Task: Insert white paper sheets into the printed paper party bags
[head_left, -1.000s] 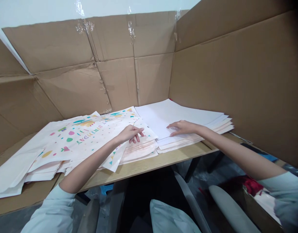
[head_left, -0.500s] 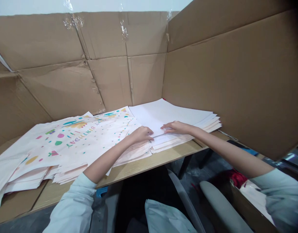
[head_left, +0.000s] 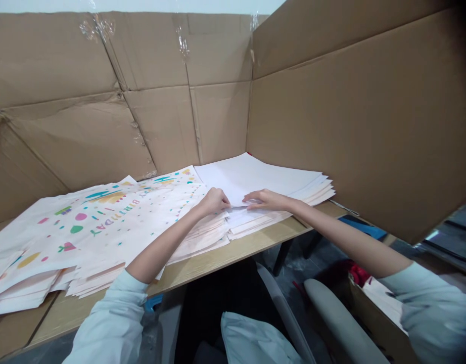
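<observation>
A stack of large white paper sheets (head_left: 255, 174) lies on the right part of the table, its near edges fanned unevenly. My left hand (head_left: 215, 200) is closed at the near left corner of the top sheet, fingers curled and pinching that edge. My right hand (head_left: 266, 199) rests over the near edge of the same stack, fingers stretched toward the left and thumb apart. To the left, sheets printed with "Happy Birthday" and coloured shapes (head_left: 115, 222) overlap in loose piles, reaching under my left forearm.
Cardboard walls (head_left: 157, 121) stand behind the table and along its right side (head_left: 350, 121). The wooden table edge (head_left: 202, 263) runs in front of me. Below right are a grey armrest (head_left: 331, 313) and a cardboard box (head_left: 377, 323) with red and white material.
My left hand has shifted slightly up from the sheets' near edge, and its fingers have curled together. The right hand stays nearly in place. The whole view has swung a little to the right.
</observation>
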